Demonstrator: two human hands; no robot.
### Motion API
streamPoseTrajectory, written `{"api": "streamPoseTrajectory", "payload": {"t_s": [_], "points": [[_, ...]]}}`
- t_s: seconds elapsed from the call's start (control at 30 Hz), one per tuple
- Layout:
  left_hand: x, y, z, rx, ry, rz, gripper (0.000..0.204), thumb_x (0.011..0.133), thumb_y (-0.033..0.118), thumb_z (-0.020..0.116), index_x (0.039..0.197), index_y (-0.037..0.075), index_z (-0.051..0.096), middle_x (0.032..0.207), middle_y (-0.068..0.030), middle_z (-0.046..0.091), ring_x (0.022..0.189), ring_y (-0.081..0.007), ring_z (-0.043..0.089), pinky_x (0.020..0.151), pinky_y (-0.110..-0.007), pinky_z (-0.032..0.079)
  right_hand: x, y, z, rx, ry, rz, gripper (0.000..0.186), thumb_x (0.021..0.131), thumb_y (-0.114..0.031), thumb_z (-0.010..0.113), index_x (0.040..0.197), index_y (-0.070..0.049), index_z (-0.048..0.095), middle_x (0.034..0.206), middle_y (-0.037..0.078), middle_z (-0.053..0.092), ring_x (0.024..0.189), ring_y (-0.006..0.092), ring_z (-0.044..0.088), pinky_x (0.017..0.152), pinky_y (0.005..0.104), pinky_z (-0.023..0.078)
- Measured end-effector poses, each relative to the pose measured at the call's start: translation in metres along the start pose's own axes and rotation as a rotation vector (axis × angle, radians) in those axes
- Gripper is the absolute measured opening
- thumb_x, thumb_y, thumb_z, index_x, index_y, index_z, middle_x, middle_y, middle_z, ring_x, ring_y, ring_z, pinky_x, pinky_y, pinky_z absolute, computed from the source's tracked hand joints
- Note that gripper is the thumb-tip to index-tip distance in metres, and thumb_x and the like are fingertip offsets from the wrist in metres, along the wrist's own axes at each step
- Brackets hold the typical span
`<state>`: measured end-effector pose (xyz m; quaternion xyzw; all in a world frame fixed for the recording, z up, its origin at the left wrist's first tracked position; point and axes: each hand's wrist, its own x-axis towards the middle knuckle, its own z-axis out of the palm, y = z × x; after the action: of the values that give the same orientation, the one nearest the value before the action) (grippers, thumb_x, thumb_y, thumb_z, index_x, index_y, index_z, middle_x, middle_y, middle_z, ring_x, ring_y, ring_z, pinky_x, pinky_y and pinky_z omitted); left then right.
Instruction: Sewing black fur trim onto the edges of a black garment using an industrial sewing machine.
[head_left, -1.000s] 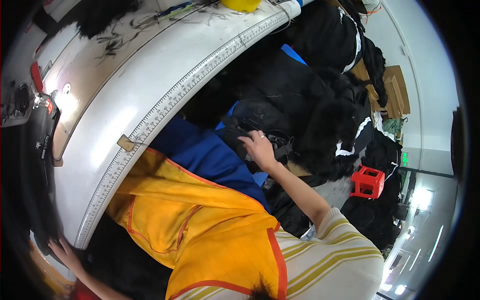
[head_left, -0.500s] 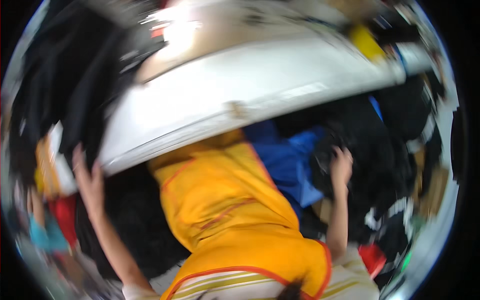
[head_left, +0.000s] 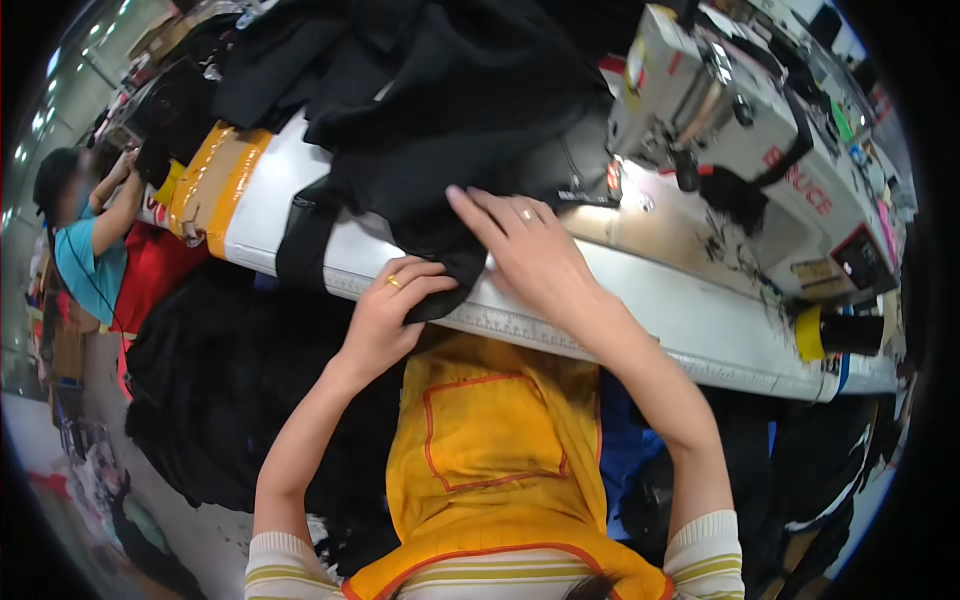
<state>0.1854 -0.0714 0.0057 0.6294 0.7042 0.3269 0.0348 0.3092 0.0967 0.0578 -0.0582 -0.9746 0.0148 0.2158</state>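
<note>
A black fabric garment (head_left: 440, 130) lies bunched across the white sewing table, with one edge hanging over its front. Over that front edge, my left hand (head_left: 388, 308) has its fingers curled on a fold of the black fabric; its thumb is hidden. My right hand (head_left: 535, 250) lies over the right side of the same cloth, fingers stretched out and palm down. To the right of both hands stands a white sewing machine (head_left: 740, 160), its needle area apart from the garment.
A printed ruler strip (head_left: 500, 322) runs along the table's front edge. Brown and yellow tape (head_left: 222, 190) wraps the table's left end. A yellow and black roll (head_left: 835, 332) sits at the right end. Dark cloth (head_left: 240, 390) is heaped below. At far left, a person in a blue top (head_left: 90, 255) works.
My view has swung left, bringing the black garment and sewing machine into clear sight. Both hands, apart and off the fabric before, have come together on it.
</note>
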Motion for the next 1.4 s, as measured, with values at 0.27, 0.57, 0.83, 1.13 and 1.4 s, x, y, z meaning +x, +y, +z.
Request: {"api": "streamPoseTrajectory", "payload": {"t_s": [0.27,0.57,0.83,1.13,1.4], "points": [[0.115,-0.071,-0.004,-0.045,0.168,-0.227,0.026,0.076,0.011,0.054,0.099,0.003,0.063,0.097,-0.0238,0.06,0.095,-0.039,0.057,0.088,-0.043,0.044,-0.013,0.064,-0.032,0.879,0.323,0.243,0.022,0.078,0.007,0.049,0.093,0.002,0.064,0.083,0.008,0.064,0.078,0.0163,0.062,0.073,0.0256,0.048],[0.221,-0.158,0.005,0.141,0.282,0.198,0.034,0.082,0.019,0.054,0.114,0.009,0.059,0.12,-0.0209,0.054,0.115,-0.0358,0.048,0.099,-0.04,0.037,-0.003,0.035,0.007,0.341,-0.095,-0.047,0.063,0.06,0.01,0.054,0.12,-0.009,0.057,0.076,0.01,0.058,0.068,0.0274,0.056,0.062,0.035,0.047],[0.041,-0.058,-0.133,0.216,-0.646,-0.277,0.027,0.082,0.011,0.059,0.108,0.004,0.061,0.098,-0.0167,0.064,0.091,-0.0315,0.062,0.082,-0.037,0.049,-0.026,0.034,0.029,0.272,-0.166,0.069,0.072,0.066,-0.005,0.064,0.134,-0.016,0.043,0.114,0.015,0.055,0.084,0.0307,0.061,0.069,0.0365,0.051],[0.164,-0.061,-0.014,-0.351,-0.478,0.215,0.048,0.064,0.011,0.076,0.108,0.001,0.062,0.11,-0.0174,0.061,0.097,-0.0305,0.06,0.083,-0.033,0.048,-0.029,0.039,0.035,0.245,-0.124,-0.013,0.042,0.061,-0.005,0.062,0.102,-0.003,0.06,0.12,0.012,0.058,0.082,0.0288,0.059,0.071,0.0365,0.051],[0.253,-0.165,-0.23,-1.443,0.783,-0.508,0.047,0.085,0.013,0.043,0.128,-0.005,0.046,0.118,-0.0181,0.059,0.109,-0.0289,0.058,0.097,-0.038,0.044,-0.017,0.027,0.0,0.09,-0.358,0.019,0.062,0.063,-0.005,0.064,0.123,-0.005,0.05,0.138,0.011,0.042,0.086,0.0256,0.055,0.072,0.0361,0.048]]}}
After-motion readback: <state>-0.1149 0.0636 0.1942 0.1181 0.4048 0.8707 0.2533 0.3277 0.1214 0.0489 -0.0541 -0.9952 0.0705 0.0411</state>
